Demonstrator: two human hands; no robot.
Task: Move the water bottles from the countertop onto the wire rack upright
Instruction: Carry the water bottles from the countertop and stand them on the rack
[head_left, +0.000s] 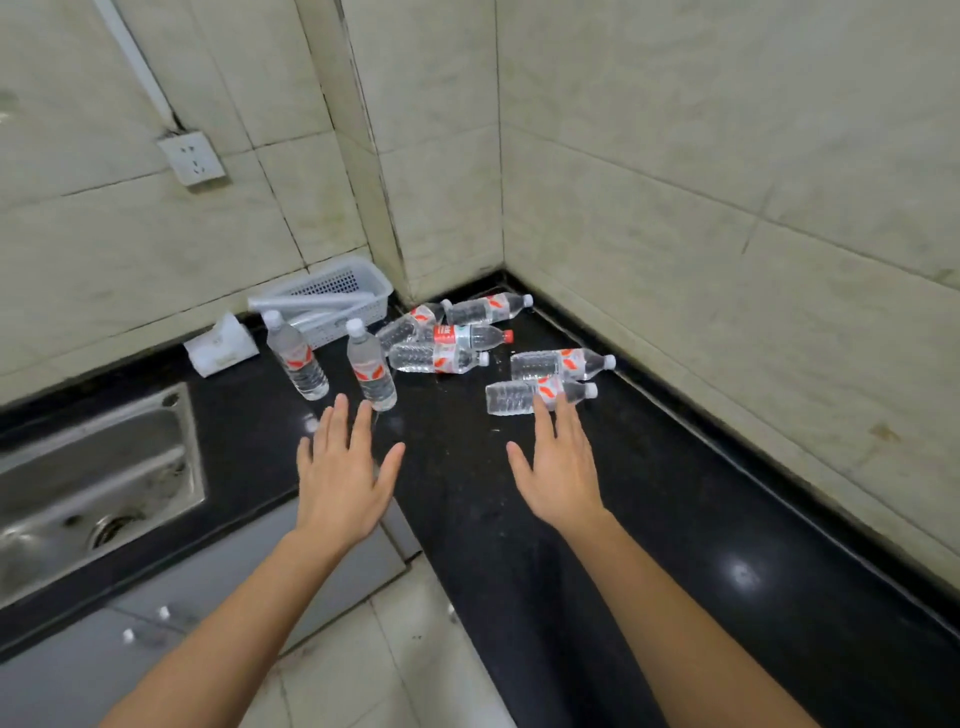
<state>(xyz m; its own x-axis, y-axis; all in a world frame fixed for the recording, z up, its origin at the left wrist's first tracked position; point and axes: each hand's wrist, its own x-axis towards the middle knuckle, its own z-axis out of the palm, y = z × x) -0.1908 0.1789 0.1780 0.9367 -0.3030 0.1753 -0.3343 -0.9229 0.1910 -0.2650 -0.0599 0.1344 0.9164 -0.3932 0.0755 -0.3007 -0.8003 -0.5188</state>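
Note:
Several clear water bottles with red-and-white labels are on the black countertop (649, 493) in the corner. Two stand upright, one (297, 356) to the left and one (371, 367) beside it. The others lie on their sides, among them a red-capped bottle (470, 335) and the nearest lying bottle (524, 396). My left hand (340, 475) is flat with fingers spread, its fingertips just short of the second upright bottle. My right hand (561, 467) is also flat, fingertips overlapping the nearest lying bottle. Neither hand holds anything. No wire rack is in view.
A white plastic basket (337, 293) sits against the wall behind the bottles, with a tissue pack (221, 345) to its left. A steel sink (88, 483) is set into the counter at left. Tiled walls close the corner; a wall socket (191, 157) hangs above.

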